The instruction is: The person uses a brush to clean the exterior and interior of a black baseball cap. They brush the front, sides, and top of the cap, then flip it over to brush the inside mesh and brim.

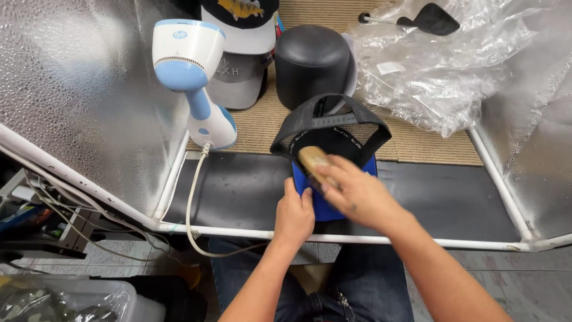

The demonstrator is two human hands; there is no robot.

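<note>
Head view looks down on a black mat (238, 191) inside a white-framed booth with silvery walls (77, 89). At the centre lies a cap (333, 128) with a blue front and black mesh back, its opening turned up. The left hand (295, 214) sits at about 7 o'clock of the cap, its grip clamped on the blue brim edge (322, 206). The right hand (351, 191) comes in from 5 o'clock and lies over the blue front, its grip closed around a tan brush (313, 158) that pokes out toward the mesh; the hand is blurred. At 12 o'clock of the cap stands a black dome form (313, 62), just beside it. At 10 o'clock a white and blue steamer (190, 77) stands upright, its cord (190, 203) trailing over the frame toward 6 o'clock. Behind the steamer is a stack of caps (241, 42). At 2 o'clock lies crumpled clear plastic (435, 71), with a dark paddle-shaped tool (429, 18) on it.
</note>
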